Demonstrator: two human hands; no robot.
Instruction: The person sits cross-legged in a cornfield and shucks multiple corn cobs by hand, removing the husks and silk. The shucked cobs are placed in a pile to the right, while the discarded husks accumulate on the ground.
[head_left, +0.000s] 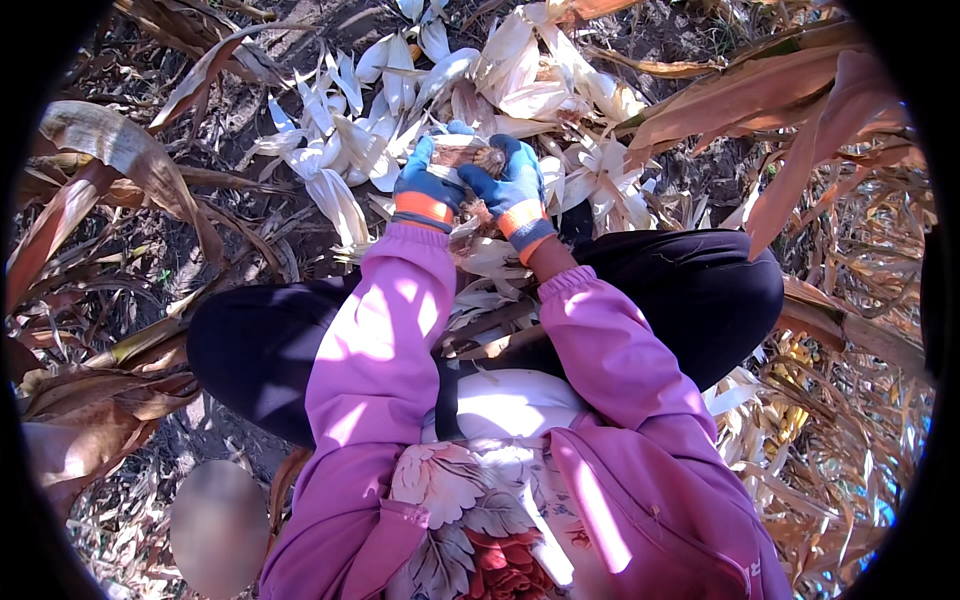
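Both my hands wear blue work gloves with orange and grey cuffs and meet in front of my crossed legs. Between them lies an ear of corn, held crosswise, with brownish husk along its middle and a round, ridged butt end toward the right. My left hand grips its left part. The fingers of my right hand close around the butt end. Much of the ear is hidden by the gloves. Just beyond the hands spreads a pile of pale dry corn husks. Brown corn silk hangs below the right glove.
Dry corn leaves and stalks crowd in from both sides. Several yellow ears of corn lie among husks beyond my right knee. Bare soil shows at the left. A blurred oval covers something at lower left.
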